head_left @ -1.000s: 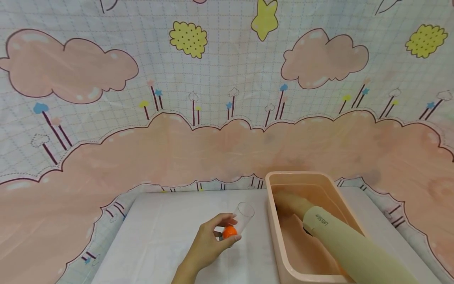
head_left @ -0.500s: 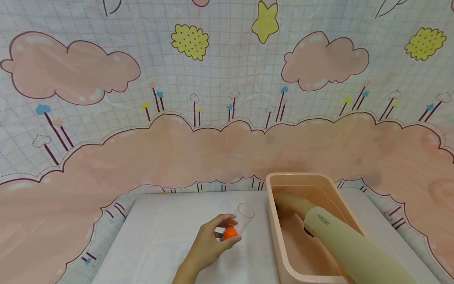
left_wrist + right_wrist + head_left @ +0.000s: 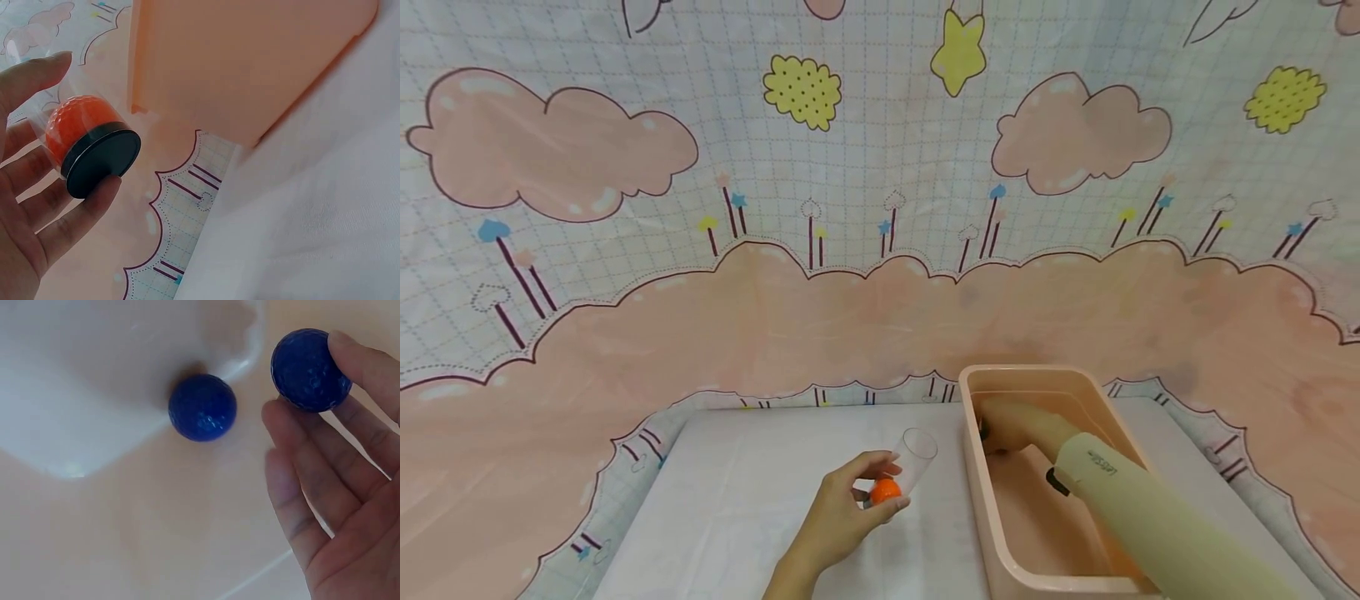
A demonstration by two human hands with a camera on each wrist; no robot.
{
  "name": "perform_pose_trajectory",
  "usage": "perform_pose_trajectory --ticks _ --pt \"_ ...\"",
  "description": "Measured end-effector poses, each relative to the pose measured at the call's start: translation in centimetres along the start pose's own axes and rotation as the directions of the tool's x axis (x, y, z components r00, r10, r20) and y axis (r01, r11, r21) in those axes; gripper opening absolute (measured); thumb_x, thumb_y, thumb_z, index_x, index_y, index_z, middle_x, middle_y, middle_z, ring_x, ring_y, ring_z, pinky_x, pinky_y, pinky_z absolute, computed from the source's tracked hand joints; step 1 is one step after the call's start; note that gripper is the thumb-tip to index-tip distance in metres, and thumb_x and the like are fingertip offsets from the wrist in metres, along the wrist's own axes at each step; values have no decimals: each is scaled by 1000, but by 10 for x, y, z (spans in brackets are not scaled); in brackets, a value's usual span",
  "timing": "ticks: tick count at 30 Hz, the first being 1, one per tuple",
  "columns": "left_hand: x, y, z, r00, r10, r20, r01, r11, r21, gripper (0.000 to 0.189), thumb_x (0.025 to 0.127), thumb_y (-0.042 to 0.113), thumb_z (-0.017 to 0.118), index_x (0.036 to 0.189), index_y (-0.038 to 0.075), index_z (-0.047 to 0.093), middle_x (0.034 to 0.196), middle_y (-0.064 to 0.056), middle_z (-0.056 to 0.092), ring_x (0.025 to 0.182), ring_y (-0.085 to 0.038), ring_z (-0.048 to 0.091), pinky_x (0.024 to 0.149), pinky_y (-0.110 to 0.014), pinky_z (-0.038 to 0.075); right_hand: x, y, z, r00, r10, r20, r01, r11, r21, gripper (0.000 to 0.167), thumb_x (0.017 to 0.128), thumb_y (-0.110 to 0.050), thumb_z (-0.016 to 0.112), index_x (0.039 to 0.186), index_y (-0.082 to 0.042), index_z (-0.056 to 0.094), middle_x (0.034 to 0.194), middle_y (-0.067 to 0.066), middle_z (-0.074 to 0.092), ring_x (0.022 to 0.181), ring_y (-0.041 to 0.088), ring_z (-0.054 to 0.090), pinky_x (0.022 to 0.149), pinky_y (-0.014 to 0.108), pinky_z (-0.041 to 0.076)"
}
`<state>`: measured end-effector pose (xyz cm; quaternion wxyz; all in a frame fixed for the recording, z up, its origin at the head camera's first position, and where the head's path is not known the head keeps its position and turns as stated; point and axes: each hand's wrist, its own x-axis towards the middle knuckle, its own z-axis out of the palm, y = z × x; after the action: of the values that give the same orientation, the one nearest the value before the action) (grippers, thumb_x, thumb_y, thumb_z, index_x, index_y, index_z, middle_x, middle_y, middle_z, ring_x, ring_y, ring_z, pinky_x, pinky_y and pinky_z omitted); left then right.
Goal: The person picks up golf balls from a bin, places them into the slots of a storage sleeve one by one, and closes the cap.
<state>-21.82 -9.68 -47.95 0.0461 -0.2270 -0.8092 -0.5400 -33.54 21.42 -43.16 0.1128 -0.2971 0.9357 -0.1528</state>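
Observation:
My left hand grips a clear tube tilted over the white table. An orange golf ball sits inside, down by the black end cap; the thumb and fingers wrap the tube near that end. Over in the peach-coloured tub, my right hand pinches a blue golf ball between thumb and fingertips. A second blue golf ball lies in the tub, a little apart from the held one in the right wrist view.
The tub's raised rim stands around the right forearm, which wears a pale sleeve. The white table stretches left of the tub. A patterned cloth with clouds hangs behind.
My right hand and sleeve have shifted slightly to the right inside the tub, and a dark ball now shows at the fingertips. The left hand keeps its place with the tube.

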Motion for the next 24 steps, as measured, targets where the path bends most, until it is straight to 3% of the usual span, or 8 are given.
perform_pose_trajectory --ticks 6,10,13,18,24 --pt "0 0 1 1000 0 -1 0 1000 -3 48 85 39 86 128 35 66 112 13 75 108 -13 67 81 -25 59 -7 -5 -6 1000 24 -11 -25 999 -20 22 82 -10 85 100 -13 73 92 3 72 79 14 63 73 30 57" --pt "-1 -1 1 1000 2 4 -2 1000 -3 47 85 39 86 128 36 66 112 13 75 107 -13 67 81 -25 59 -16 -10 -12 1000 -11 -21 11 1000 13 22 83 -9 85 102 -11 74 95 5 73 87 19 67 77 30 57" --pt "-1 -1 1 1000 5 11 -5 1000 -2 47 86 39 85 128 36 65 113 12 75 108 -13 67 82 -25 59 -22 -13 -16 999 -18 -27 20 998 56 20 85 -7 83 102 -9 74 94 6 73 84 17 66 74 27 56" --pt "-1 -1 2 1000 2 23 -2 1000 1 47 86 39 85 129 36 65 113 12 75 108 -13 67 83 -25 59 -33 -18 -22 998 51 -27 -48 995 90 16 88 -11 80 103 -13 73 94 1 71 79 11 63 71 25 57" --pt "-1 -1 3 1000 11 27 -11 1000 -6 47 86 38 85 129 34 65 113 11 74 108 -14 67 82 -25 59 -48 -24 -34 993 93 -78 -89 995 53 20 88 -16 83 105 -17 73 103 0 72 86 12 65 79 32 61"
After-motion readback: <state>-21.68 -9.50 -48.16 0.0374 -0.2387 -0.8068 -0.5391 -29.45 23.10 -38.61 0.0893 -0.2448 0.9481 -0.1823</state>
